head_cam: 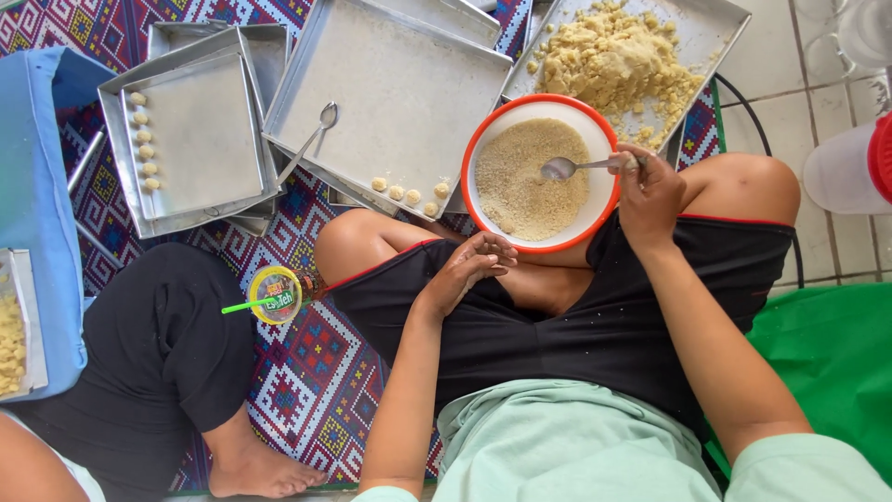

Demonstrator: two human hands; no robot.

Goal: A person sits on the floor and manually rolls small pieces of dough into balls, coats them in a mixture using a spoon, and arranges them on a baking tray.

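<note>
Red-rimmed bowl (540, 173) of crumbs sits on the person's lap, above a patterned mat (316, 363) beside white floor tiles (771, 65). Right hand (650, 193) fingers grip a spoon (581, 166) in the crumbs; left hand (469, 270) rests half-curled, empty, below the bowl.

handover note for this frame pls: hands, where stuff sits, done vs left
Right hand: holds a spoon, its bowl resting in the crumbs of the orange-rimmed bowl on the lap.
Left hand: cupped at the bowl's near rim; contents hidden.
Dough pile: in the metal tray at top right, plenty left.
Done: four balls on the near edge of the middle tray; a column of six in the left tray.
Left: both trays mostly bare.
Another person sits at left; a second spoon lies in the middle tray.
</note>
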